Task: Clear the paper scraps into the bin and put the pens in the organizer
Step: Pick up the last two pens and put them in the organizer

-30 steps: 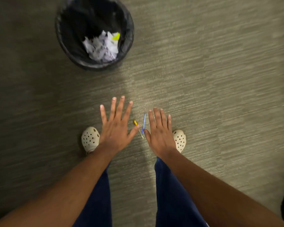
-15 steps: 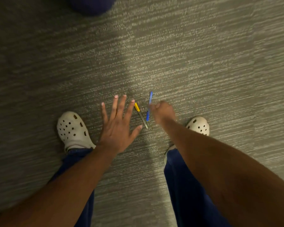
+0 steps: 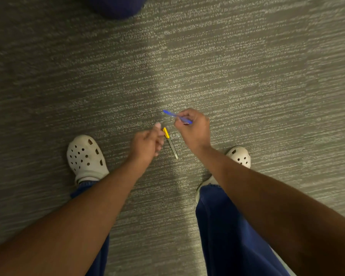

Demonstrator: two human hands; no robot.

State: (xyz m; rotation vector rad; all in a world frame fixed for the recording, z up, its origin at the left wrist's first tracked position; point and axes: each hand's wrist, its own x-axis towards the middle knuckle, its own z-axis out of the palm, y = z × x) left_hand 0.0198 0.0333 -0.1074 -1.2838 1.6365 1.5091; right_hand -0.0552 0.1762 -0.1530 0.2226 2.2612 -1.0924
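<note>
A blue pen [image 3: 175, 116] is pinched in my right hand [image 3: 193, 129], lifted off the carpet with its tip pointing left. A second pen with a yellow cap and clear barrel [image 3: 170, 142] lies on the carpet between my hands. My left hand [image 3: 147, 143] is curled right beside the yellow cap, fingertips touching or almost touching it; whether it grips the pen is not clear. The bin and the organizer are out of view.
Grey-green striped carpet [image 3: 247, 76] fills the view. My white clogs stand at the left [image 3: 86, 156] and right [image 3: 239, 156] of the pens. A dark blue rounded shape [image 3: 118, 5] sits at the top edge.
My right hand has picked the blue pen up off the floor. My left hand went from flat and spread to curled beside the yellow-capped pen. The bin left the view earlier.
</note>
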